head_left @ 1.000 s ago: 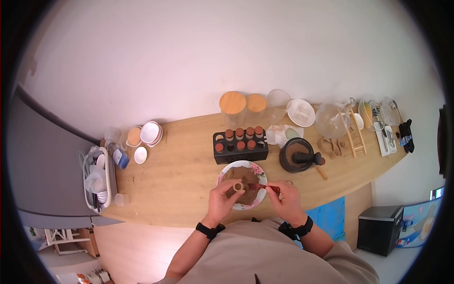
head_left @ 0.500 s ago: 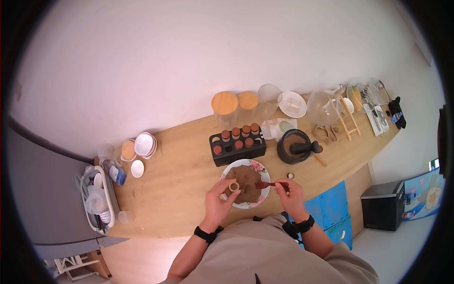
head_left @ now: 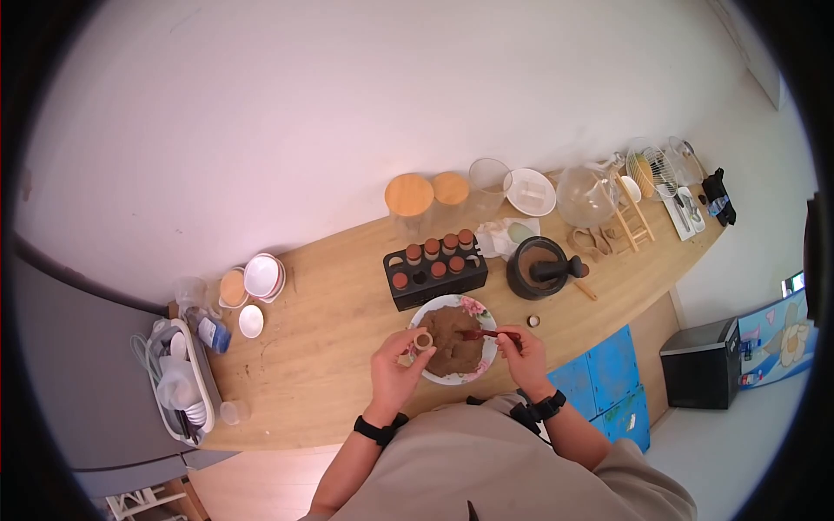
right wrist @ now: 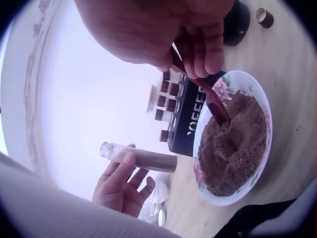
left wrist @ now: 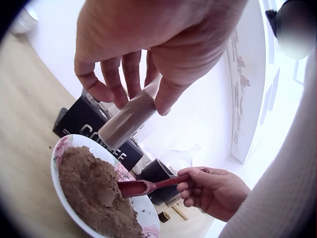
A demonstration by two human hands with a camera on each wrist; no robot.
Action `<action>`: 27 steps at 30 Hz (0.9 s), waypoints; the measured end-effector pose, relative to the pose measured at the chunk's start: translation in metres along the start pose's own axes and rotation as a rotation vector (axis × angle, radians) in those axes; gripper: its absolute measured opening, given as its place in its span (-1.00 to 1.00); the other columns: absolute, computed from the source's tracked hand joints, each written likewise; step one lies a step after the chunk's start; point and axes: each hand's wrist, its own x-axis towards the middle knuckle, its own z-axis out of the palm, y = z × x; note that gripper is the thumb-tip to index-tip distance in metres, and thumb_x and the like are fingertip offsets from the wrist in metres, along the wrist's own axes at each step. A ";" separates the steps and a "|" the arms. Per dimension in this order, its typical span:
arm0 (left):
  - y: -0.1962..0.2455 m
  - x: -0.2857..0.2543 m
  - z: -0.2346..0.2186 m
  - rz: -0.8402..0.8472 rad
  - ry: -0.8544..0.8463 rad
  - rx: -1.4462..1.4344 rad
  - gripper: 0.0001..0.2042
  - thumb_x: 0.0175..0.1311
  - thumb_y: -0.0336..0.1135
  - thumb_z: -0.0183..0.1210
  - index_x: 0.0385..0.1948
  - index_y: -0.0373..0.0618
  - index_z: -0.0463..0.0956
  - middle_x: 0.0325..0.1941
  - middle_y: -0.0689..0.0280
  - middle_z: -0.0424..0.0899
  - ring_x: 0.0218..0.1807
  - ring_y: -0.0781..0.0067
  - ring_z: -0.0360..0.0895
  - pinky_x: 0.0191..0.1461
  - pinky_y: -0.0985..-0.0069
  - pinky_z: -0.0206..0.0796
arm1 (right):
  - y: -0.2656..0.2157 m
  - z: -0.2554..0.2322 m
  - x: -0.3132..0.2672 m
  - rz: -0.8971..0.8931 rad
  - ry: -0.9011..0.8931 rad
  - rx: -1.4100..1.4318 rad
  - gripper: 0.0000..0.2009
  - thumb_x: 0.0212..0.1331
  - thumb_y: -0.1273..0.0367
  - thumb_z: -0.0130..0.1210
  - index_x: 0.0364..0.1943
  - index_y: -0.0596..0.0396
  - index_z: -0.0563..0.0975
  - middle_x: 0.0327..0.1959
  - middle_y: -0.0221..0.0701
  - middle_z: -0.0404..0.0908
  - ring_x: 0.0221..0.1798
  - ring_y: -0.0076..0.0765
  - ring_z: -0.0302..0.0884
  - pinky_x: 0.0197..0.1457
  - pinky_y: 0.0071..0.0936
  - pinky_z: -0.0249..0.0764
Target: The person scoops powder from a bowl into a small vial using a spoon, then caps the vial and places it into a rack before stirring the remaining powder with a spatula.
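Note:
My left hand grips a clear glass tube between thumb and fingers, at the left side of the bowl. Brown powder fills most of the tube, and its upper part is clear. In my right hand is the handle of a dark red scoop. The scoop's end dips into the heap of brown powder in a white flowered bowl. Behind the bowl stands a black rack with several brown-capped tubes. A loose cap lies right of the bowl.
A dark mortar with its pestle stands right of the rack. Wooden-lidded jars line the wall. White bowls and a dish basket are on the left. A short wooden stick lies beside the mortar.
The scoop has moved right, away from the tube's mouth, and down into the powder. My left hand has shifted slightly left with the tube. The head view has turned a little.

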 end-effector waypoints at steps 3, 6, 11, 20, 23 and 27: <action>0.003 -0.001 0.001 0.012 -0.005 0.021 -0.63 0.20 -0.51 0.52 0.07 -0.20 0.75 -0.04 0.17 0.81 -0.23 0.44 0.65 -0.07 0.50 0.55 | 0.005 -0.002 -0.001 0.036 -0.022 0.022 -0.83 0.51 0.45 0.24 0.05 0.22 0.69 -0.29 -0.46 0.73 -0.27 -0.61 0.61 -0.17 -0.59 0.55; 0.002 -0.001 -0.001 0.011 -0.019 0.024 -0.63 0.19 -0.50 0.53 0.07 -0.20 0.76 -0.02 0.15 0.81 -0.22 0.40 0.67 -0.05 0.47 0.57 | 0.009 -0.004 0.000 0.060 -0.044 0.043 -0.83 0.52 0.44 0.23 0.05 0.22 0.68 -0.29 -0.46 0.73 -0.27 -0.63 0.61 -0.17 -0.59 0.56; 0.004 -0.001 -0.003 -0.009 -0.048 0.085 -0.62 0.23 -0.45 0.53 0.11 -0.09 0.76 0.12 0.18 0.83 0.05 0.31 0.75 -0.01 0.42 0.57 | 0.011 -0.006 -0.002 0.121 -0.063 0.067 -0.84 0.54 0.43 0.21 0.03 0.23 0.68 -0.30 -0.43 0.74 -0.28 -0.64 0.61 -0.18 -0.60 0.56; 0.009 0.000 -0.001 0.036 -0.058 0.133 -0.61 0.22 -0.44 0.54 0.11 -0.09 0.77 0.12 0.15 0.83 0.05 0.26 0.76 -0.01 0.41 0.57 | 0.035 -0.014 0.014 0.255 -0.040 0.253 -0.83 0.57 0.39 0.18 -0.03 0.24 0.68 -0.31 -0.37 0.76 -0.34 -0.54 0.66 -0.25 -0.52 0.61; 0.010 -0.003 0.000 0.052 -0.045 0.154 -0.61 0.21 -0.44 0.54 0.11 -0.09 0.77 0.12 0.14 0.83 0.05 0.24 0.77 -0.01 0.41 0.58 | 0.039 -0.021 0.012 0.308 -0.025 0.326 -0.81 0.58 0.36 0.18 -0.05 0.24 0.68 -0.32 -0.35 0.77 -0.36 -0.52 0.66 -0.27 -0.49 0.62; 0.011 -0.004 0.000 0.037 -0.053 0.177 -0.61 0.21 -0.45 0.54 0.10 -0.10 0.77 0.13 0.14 0.83 0.05 0.24 0.77 0.00 0.41 0.58 | 0.028 -0.029 0.011 0.319 -0.006 0.407 -0.79 0.59 0.33 0.18 -0.06 0.24 0.68 -0.32 -0.34 0.77 -0.37 -0.50 0.66 -0.29 -0.48 0.61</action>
